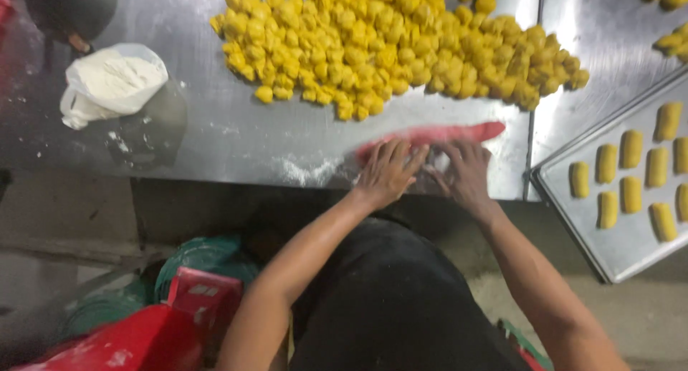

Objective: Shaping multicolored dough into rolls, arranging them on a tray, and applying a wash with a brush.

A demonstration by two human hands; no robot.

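Both hands are pressing flat, fingers spread, on a red dough strip (430,138) at the steel table (236,138) edge: left hand (387,170) and right hand (466,174) are touching it side by side, probably rolling. Beyond the strip the yellow dough pile (394,41) is waiting; to the strip's right a tray (623,249) is holding shaped pieces, to its left a flour bag (111,81) is sitting handy.

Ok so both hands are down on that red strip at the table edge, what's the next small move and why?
Probably roll the red strip outward under both palms. The left hand and right hand lie flat and close together near its middle, on a floured patch of the steel table, while its right end stretches past them. What sits under the fingers is blurred.
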